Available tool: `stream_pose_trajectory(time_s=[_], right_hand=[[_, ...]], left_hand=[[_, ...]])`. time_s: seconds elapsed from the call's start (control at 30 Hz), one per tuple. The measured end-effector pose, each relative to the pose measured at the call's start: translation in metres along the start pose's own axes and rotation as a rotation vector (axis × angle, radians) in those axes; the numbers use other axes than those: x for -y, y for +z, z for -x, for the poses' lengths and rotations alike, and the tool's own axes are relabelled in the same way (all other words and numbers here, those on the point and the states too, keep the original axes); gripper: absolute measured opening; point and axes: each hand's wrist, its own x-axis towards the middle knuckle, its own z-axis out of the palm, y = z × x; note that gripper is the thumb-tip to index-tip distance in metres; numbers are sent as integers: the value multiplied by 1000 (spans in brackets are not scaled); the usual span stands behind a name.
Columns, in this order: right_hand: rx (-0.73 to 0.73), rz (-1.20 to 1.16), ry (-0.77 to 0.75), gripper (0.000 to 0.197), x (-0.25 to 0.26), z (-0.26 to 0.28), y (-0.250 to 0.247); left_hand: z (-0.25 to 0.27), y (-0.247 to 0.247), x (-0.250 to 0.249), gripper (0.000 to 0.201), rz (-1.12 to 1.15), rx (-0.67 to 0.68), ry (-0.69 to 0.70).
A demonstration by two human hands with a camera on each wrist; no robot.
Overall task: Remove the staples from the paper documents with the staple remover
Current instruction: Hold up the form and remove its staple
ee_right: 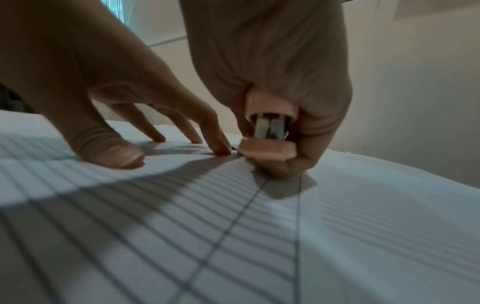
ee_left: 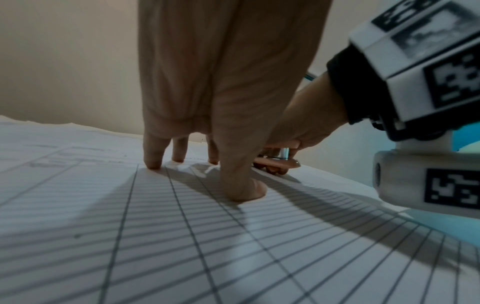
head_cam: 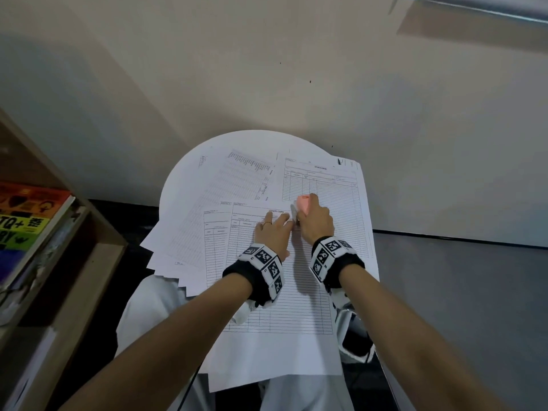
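A ruled stock-card document (head_cam: 275,295) lies on top of other sheets on a round white table (head_cam: 189,179). My left hand (head_cam: 274,229) presses straight fingers (ee_left: 153,162) down on the sheet (ee_left: 182,236) near its top right corner. Right beside it, my right hand (head_cam: 314,221) grips a pink staple remover (head_cam: 303,203) squeezed low over that corner. In the right wrist view the pink staple remover (ee_right: 267,133) shows its metal claws between thumb and fingers, its tip at the paper (ee_right: 233,226) beside my left index fingertip (ee_right: 223,151). The staple itself is too small to make out.
Several more printed sheets (head_cam: 237,179) fan out to the left and behind, some hanging over the table edge. A wooden shelf (head_cam: 74,262) with a colourful book (head_cam: 26,218) stands at the left. A wall (head_cam: 267,69) rises just behind the table.
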Motion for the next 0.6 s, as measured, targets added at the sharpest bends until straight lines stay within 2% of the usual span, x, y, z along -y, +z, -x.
stream_pose_trajectory(time_s=[0.2,0.33,0.43,0.5,0.57,0.6], right_hand=[[21,-71,91,45,4,-5,-1],[-27,-162,141,44,8,-7,-6],[-51,-136,58,43,11,-5,-14],[-69,-111,-32,44,10,3,-20],[-100,-149,-107,44,5,16,-28],[-112,-177,-136,44,2,24,-31]], left_hand=[[0,1,3,73,18,-3,12],[0,3,5,72,12,-6,33],[-2,-2,9,72,25,20,49],[-4,-7,13,61,48,53,62],[-4,-13,14,39,237,-34,47],[-1,-16,12,37,441,-115,15]])
